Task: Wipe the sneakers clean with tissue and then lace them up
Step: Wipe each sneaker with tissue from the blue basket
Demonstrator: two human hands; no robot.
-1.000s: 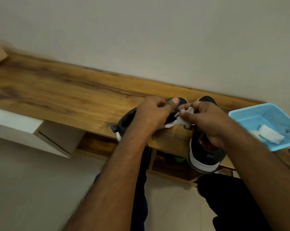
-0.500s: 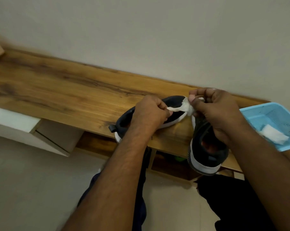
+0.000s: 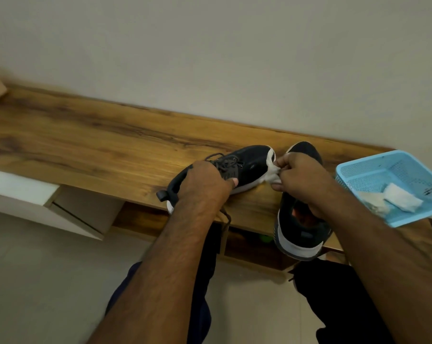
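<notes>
Two black sneakers with white soles lie on the wooden shelf [image 3: 91, 142]. The left sneaker [image 3: 247, 162] is tipped on its side with its toe pointing right, its dark laces loose. My left hand [image 3: 205, 184] grips it around the heel and collar. My right hand [image 3: 299, 177] pinches a crumpled white tissue [image 3: 272, 173] against the white toe edge of that sneaker. The right sneaker [image 3: 299, 234] stands behind and under my right hand, heel toward me and hanging over the shelf's front edge; its middle is hidden by my hand.
A light blue plastic basket [image 3: 373, 175] sits at the right end of the shelf with white tissues [image 3: 401, 199] inside. A white cabinet [image 3: 24, 192] lies below the shelf at left. Open cubbies sit under the shelf. A wall backs the shelf.
My left hand slid back from the sneaker's middle to its heel, uncovering the laces. My right hand with the tissue dropped from above the toe to the toe's lower edge.
</notes>
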